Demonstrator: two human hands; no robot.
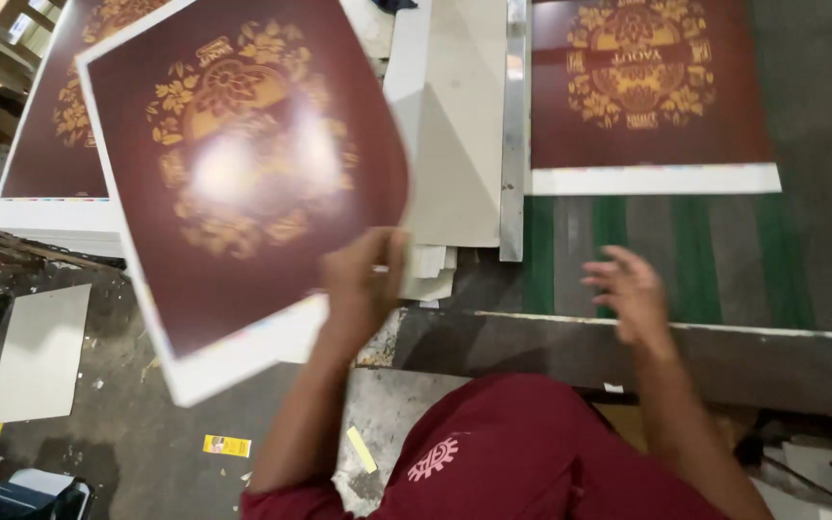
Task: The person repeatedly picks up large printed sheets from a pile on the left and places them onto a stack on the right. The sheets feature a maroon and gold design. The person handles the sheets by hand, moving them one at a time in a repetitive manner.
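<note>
Your left hand (363, 279) grasped glossy maroon sheet (243, 183) with gold ornament by lower right edge, sheet lifted and tilted above floor. Behind it, stack of same sheets (50, 164) lay at left. Your right hand (633, 294) was released, fingers spread, hovering over green belts (695, 250), blurred a little. Another maroon sheet (652, 96) lay flat on belts, well apart from right hand. Grey board (40, 351) lay on floor at left.
</note>
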